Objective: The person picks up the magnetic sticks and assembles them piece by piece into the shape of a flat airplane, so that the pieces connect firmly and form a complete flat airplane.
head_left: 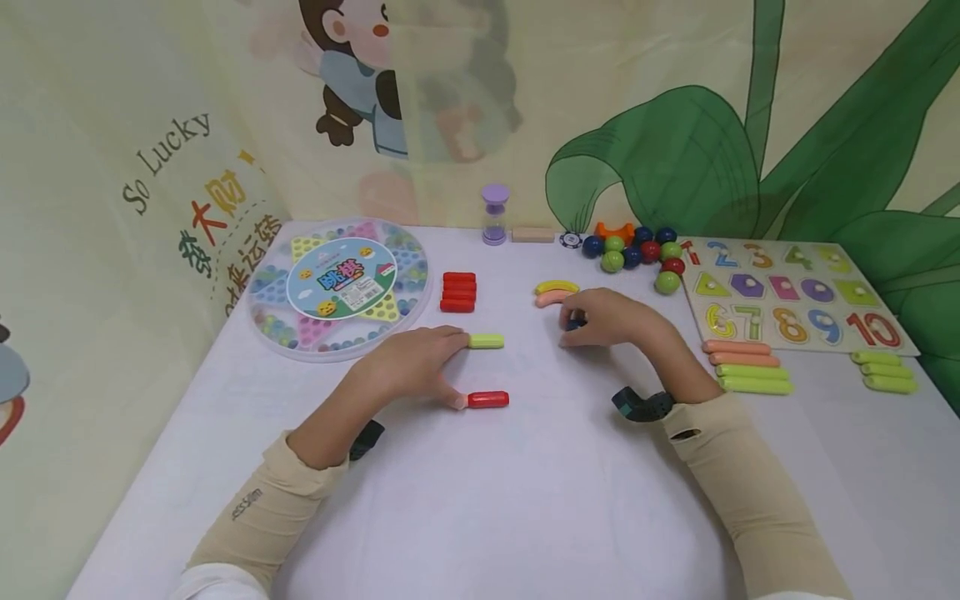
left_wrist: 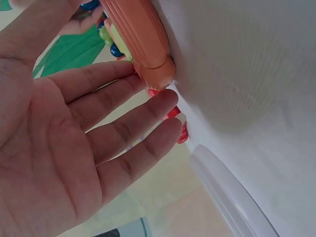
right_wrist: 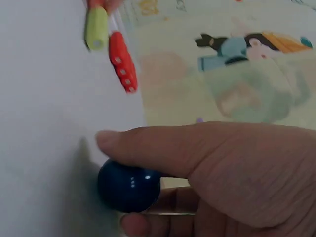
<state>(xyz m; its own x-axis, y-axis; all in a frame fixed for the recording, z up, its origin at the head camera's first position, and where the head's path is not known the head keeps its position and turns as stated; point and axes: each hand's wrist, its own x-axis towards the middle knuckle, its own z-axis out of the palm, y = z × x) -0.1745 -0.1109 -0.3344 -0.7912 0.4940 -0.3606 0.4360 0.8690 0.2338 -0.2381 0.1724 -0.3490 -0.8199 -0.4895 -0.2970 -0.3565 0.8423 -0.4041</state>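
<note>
My right hand (head_left: 606, 318) pinches a dark blue ball (right_wrist: 129, 186) between thumb and fingers, close over the white table. Its back is toward the yellow and pink curved pieces just behind it. On the left, my left hand (head_left: 408, 365) is spread low over the table with relaxed fingers. Its index fingertip is right at the end of a short lime-green stick (head_left: 486, 341). Near its thumb lies a short red stick (head_left: 488, 400). In the left wrist view a ridged orange-red stick (left_wrist: 140, 34) stands large beside the fingertips. Several red sticks (head_left: 458, 292) lie stacked behind.
A round Chinese checkers board (head_left: 258, 337) lies at the left. Behind stand a purple hourglass (head_left: 494, 215) and a wooden block (head_left: 533, 235). Several coloured balls (head_left: 649, 250) and a number puzzle board (head_left: 699, 310) are at the right, with pink and green sticks (head_left: 753, 372) in front.
</note>
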